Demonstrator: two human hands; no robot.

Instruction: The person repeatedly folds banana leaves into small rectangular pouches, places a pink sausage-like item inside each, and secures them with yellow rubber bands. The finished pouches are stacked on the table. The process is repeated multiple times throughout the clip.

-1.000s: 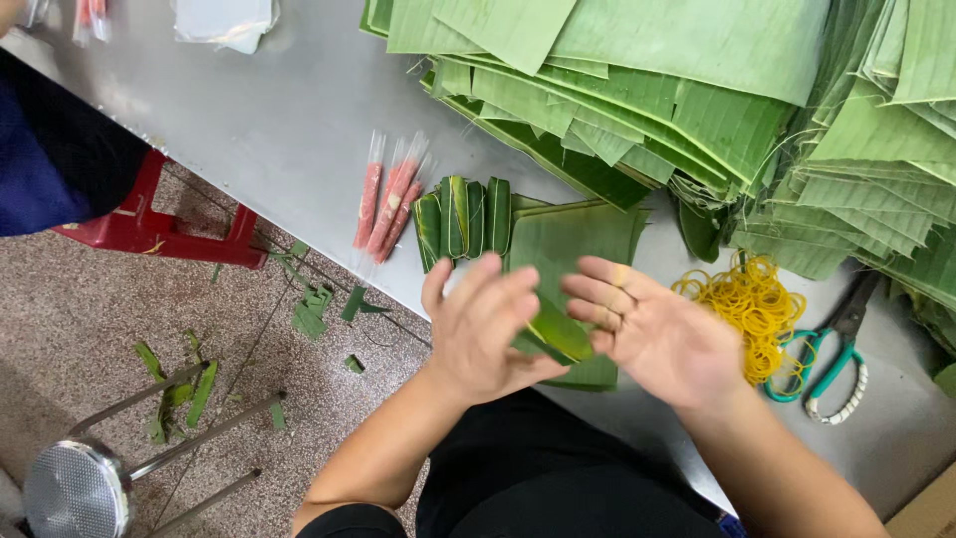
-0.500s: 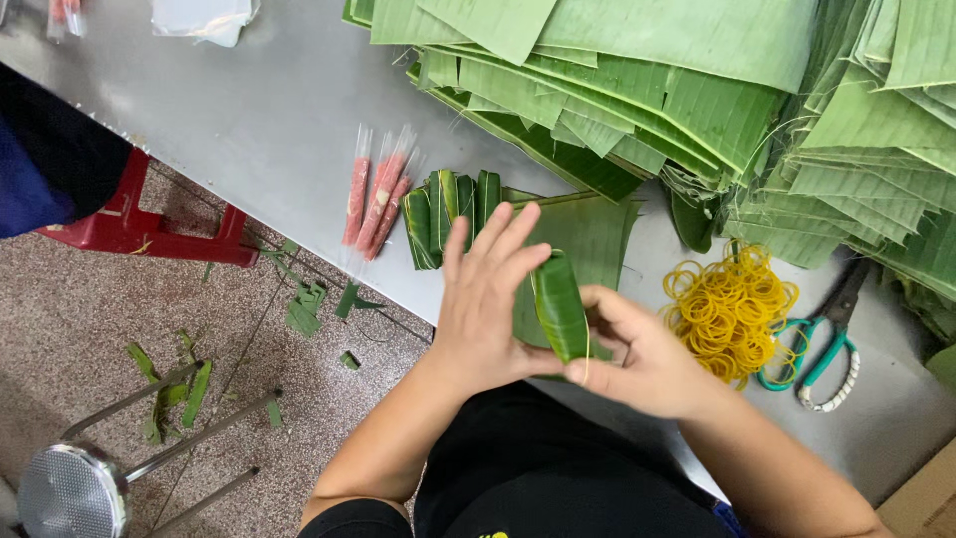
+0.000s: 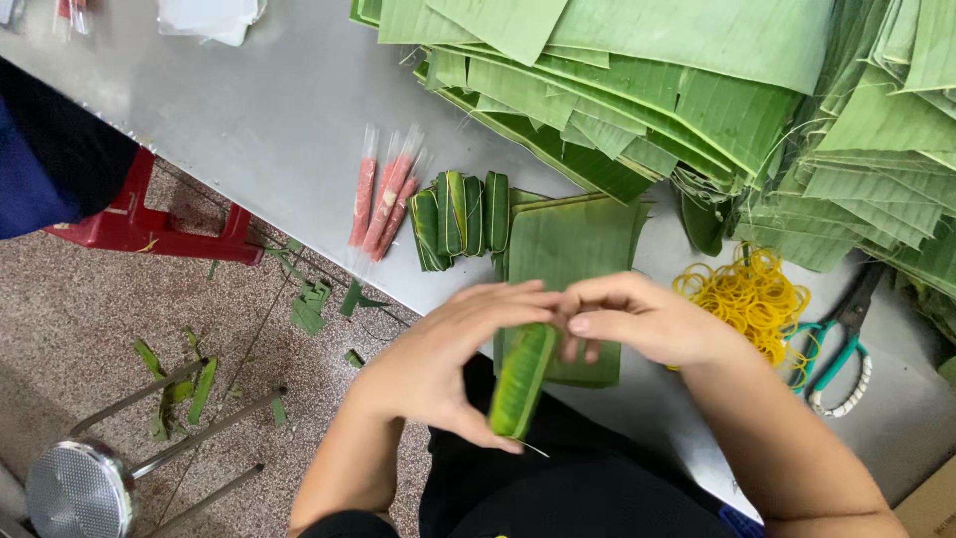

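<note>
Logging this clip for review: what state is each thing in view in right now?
Leaf roll: wrapped, held off the table by both hands.
Left hand: closed around the roll's lower end.
Right hand: pinching the roll's top.
Finished rolls: wrapped, lying side by side.
Pink sticks: sealed in clear sleeves, unwrapped by leaf.
Cut leaf sheets: flat, stacked.
Rubber bands: loose pile.
Scissors: lying closed.

A food-wrapping workshop — stacked banana leaves (image 3: 637, 90), steel table (image 3: 269, 120), rubber bands (image 3: 752, 299).

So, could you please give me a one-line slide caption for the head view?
Both hands, left and right, hold a rolled leaf parcel over a steel table stacked with banana leaves.
</note>
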